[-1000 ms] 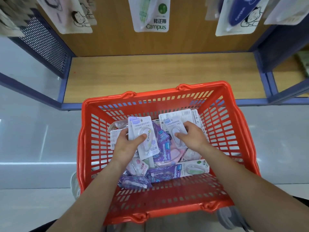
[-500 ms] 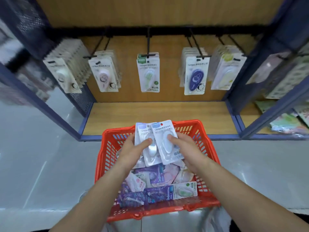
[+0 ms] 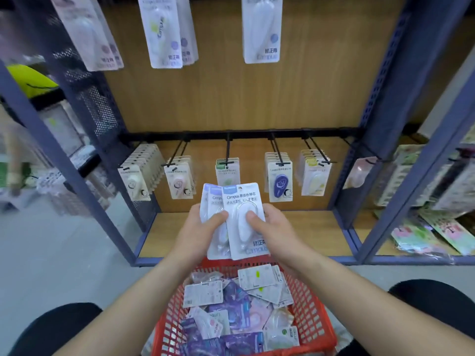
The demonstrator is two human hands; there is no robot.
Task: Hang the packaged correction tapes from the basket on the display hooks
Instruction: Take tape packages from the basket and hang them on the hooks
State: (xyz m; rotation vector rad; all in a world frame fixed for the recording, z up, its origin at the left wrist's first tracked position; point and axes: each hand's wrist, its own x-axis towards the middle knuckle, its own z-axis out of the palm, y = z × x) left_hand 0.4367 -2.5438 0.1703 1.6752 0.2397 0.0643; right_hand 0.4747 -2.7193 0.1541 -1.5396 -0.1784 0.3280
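Both hands hold white packaged correction tapes above the red basket (image 3: 311,317). My left hand (image 3: 198,227) grips the rear packs (image 3: 214,201) with its thumb across the front. My right hand (image 3: 272,227) pinches the front pack (image 3: 244,201), thumb on its blister. The packs overlap, upright, in front of the lower row of display hooks (image 3: 227,150). The middle hook carries few packs (image 3: 227,173). Several more packs (image 3: 231,304) lie loose in the basket.
The lower black rail (image 3: 257,133) holds several hooks with hanging tapes: cream (image 3: 136,178), pink (image 3: 180,178), blue (image 3: 280,181), yellow (image 3: 314,176). Larger packs (image 3: 164,32) hang above. A wooden shelf floor (image 3: 308,235) lies behind the basket. Blue metal uprights (image 3: 380,98) frame the bay.
Both hands lifted the packs out of the basket and up toward the lower hooks. My view tilted up from the basket to the shelf back.
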